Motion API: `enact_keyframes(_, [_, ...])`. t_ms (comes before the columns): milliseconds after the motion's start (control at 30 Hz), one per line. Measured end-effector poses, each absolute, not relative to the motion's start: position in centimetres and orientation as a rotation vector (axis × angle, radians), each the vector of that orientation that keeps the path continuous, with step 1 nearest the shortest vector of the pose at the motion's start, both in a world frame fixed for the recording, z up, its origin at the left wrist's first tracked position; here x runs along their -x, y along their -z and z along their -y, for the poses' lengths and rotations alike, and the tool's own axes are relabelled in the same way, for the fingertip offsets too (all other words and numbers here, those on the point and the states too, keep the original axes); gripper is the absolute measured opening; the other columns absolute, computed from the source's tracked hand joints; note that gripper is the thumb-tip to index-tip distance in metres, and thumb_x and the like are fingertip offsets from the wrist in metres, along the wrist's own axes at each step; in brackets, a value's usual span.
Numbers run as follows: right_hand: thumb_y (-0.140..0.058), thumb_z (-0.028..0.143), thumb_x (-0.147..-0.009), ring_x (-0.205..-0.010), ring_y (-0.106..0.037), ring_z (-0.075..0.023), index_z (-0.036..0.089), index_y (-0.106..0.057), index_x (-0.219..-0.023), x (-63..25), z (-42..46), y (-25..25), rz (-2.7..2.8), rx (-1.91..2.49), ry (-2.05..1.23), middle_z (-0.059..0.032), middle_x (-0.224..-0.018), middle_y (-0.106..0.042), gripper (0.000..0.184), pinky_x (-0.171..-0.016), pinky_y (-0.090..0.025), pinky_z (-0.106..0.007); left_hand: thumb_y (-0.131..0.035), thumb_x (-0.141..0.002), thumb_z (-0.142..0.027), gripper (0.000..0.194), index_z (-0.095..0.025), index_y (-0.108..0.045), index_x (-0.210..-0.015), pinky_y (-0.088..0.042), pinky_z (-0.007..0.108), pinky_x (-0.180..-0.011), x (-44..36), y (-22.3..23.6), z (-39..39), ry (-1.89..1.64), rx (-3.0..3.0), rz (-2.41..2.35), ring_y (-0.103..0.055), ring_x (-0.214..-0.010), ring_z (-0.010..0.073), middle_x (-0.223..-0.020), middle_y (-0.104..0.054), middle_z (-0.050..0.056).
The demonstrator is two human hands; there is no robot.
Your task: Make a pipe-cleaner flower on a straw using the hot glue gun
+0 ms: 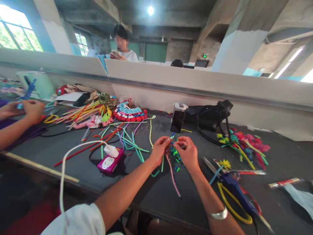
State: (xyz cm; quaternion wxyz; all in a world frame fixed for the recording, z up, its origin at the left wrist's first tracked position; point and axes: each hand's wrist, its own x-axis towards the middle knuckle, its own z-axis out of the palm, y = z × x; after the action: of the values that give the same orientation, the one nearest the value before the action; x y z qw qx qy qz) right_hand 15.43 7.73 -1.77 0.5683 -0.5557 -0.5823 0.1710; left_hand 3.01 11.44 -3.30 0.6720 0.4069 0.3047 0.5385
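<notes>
My left hand point(159, 149) and my right hand point(187, 152) meet over the dark table point(146, 192), fingers pinched together on a small bundle of pipe cleaners point(174, 150) in green, blue and pink. A pink pipe cleaner point(173, 178) trails from the bundle down toward me. Small green and blue cut bits lie under the hands.
Loose pipe cleaners point(122, 135) spread to the left, with a pink power strip point(110, 161) and white cable. A blue glue gun point(236, 189), scissors point(210, 164) and pipe-cleaner flowers point(244, 143) lie right. A phone point(177, 120) and black bag point(210, 116) stand behind. A co-worker's hands point(26, 109) work at far left.
</notes>
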Motion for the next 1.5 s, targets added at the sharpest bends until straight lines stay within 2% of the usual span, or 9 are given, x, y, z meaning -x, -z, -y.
enact_keyframes(233, [-0.063,0.032,-0.077,-0.068,-0.064,-0.0166,0.02,-0.06,-0.09,-15.5,-7.9,2.5,1.434,1.294,-0.377,-0.0022,-0.078,-0.069,0.018,-0.064,-0.047,-0.028,-0.082,-0.059,-0.043,0.038,-0.015,-0.062,-0.076,-0.029,0.02,-0.041,-3.0,3.5,-11.6,-1.266,-0.901,-0.715,-0.037,-0.041,0.005,-0.05,-0.045,-0.008])
enact_keyframes(400, [-0.058,0.033,-0.081,-0.07,-0.063,-0.0168,0.02,-0.066,-0.087,-16.0,-8.0,2.6,1.402,1.347,-0.386,-0.0029,-0.079,-0.069,0.016,-0.067,-0.047,-0.028,-0.08,-0.062,-0.041,0.035,-0.015,-0.062,-0.078,-0.028,0.019,-0.041,-2.9,3.5,-12.0,-1.326,-0.86,-0.755,-0.037,-0.042,0.0051,-0.053,-0.05,-0.006])
enact_keyframes(533, [-0.061,0.038,-0.083,-0.083,-0.062,-0.0194,0.023,-0.072,-0.089,-15.8,-8.1,2.9,1.525,1.31,-0.332,-0.0035,-0.085,-0.071,0.02,-0.076,-0.047,-0.031,-0.08,-0.062,-0.041,0.035,-0.015,-0.062,-0.077,-0.031,0.02,-0.042,-3.2,3.6,-11.8,-1.323,-0.9,-0.74,-0.039,-0.043,0.0062,-0.05,-0.046,-0.007])
enact_keyframes(600, [-0.063,0.038,-0.082,-0.086,-0.061,-0.0201,0.024,-0.072,-0.083,-15.5,-8.2,3.1,1.558,1.296,-0.249,-0.0032,-0.085,-0.07,0.017,-0.08,-0.046,-0.033,-0.08,-0.062,-0.042,0.035,-0.016,-0.062,-0.077,-0.03,0.02,-0.042,-3.3,3.7,-11.7,-1.31,-0.908,-0.718,-0.038,-0.043,0.0063,-0.049,-0.043,-0.008])
enact_keyframes(700, [-0.06,0.035,-0.084,-0.083,-0.06,-0.0196,0.023,-0.07,-0.076,-15.5,-8.2,3.2,1.516,1.297,-0.192,-0.0034,-0.08,-0.068,0.018,-0.079,-0.046,-0.033,-0.079,-0.063,-0.041,0.034,-0.016,-0.062,-0.077,-0.029,0.02,-0.04,-3.3,3.7,-11.5,-1.279,-0.893,-0.708,-0.037,-0.042,0.0053,-0.052,-0.047,-0.007])
enact_keyframes(933, [-0.06,0.038,-0.084,-0.084,-0.06,-0.0188,0.022,-0.07,-0.079,-16.5,-8.1,2.5,1.397,1.266,-0.164,-0.0038,-0.083,-0.066,0.019,-0.081,-0.047,-0.033,-0.078,-0.064,-0.038,0.03,-0.015,-0.062,-0.074,-0.014,0.019,-0.038,-3.0,3.4,-11.6,-1.207,-0.913,-0.754,-0.027,-0.038,0.0018,-0.053,-0.046,-0.007])
enact_keyframes(1500, [-0.062,0.038,-0.083,-0.079,-0.06,-0.0186,0.021,-0.071,-0.075,-16.9,-8.4,2.7,1.381,1.303,-0.154,-0.0032,-0.079,-0.066,0.02,-0.078,-0.047,-0.033,-0.079,-0.062,-0.038,0.029,-0.015,-0.064,-0.073,-0.013,0.02,-0.04,-3.1,3.2,-11.3,-1.171,-0.958,-0.772,-0.027,-0.041,0.0027,-0.05,-0.04,-0.008])
